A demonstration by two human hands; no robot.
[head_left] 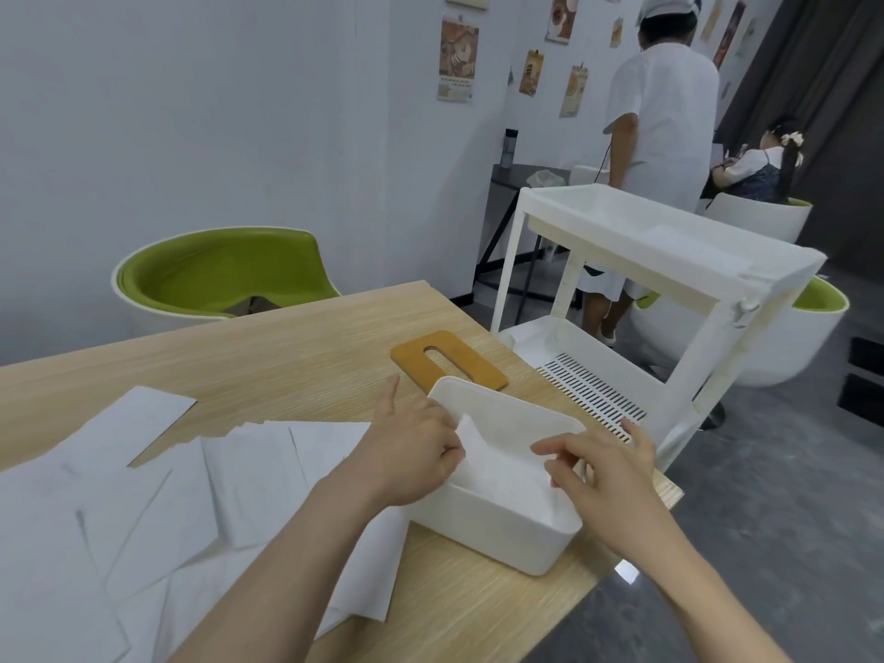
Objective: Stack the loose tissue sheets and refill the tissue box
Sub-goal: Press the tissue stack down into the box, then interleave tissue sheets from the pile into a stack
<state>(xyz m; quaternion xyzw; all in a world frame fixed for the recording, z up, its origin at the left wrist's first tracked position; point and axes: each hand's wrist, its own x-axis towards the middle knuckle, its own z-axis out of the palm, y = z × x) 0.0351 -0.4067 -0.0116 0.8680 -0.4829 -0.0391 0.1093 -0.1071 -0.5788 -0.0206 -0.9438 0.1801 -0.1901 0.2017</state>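
Both hands are at the open white tissue box [497, 523], lowering a tissue sheet [502, 464] into it. The left hand [411, 452] pinches the sheet's left edge at the box's near-left wall, its index finger sticking out straight toward the far side; the right hand [607, 466] has its fingers loosely curled over the right rim, fingertips on the sheet's other edge, though how firmly it grips I cannot tell. To do this step well, it seems best to keep the sheet taut and level between the two hands, settle it flat on the box floor, and smooth the corners down so later sheets lie square instead of bunching. The box sits near the right corner of the wooden table [296, 337], close to the edge, so a hard press could nudge it off. Its wooden slotted lid [447, 358] lies just behind it, off the box. Many loose tissue sheets [158, 495] are spread overlapping to the left, partly under the left forearm, not yet stacked. A white cart [669, 260] stands beside the table, and green chairs [215, 275] and two people are farther off.
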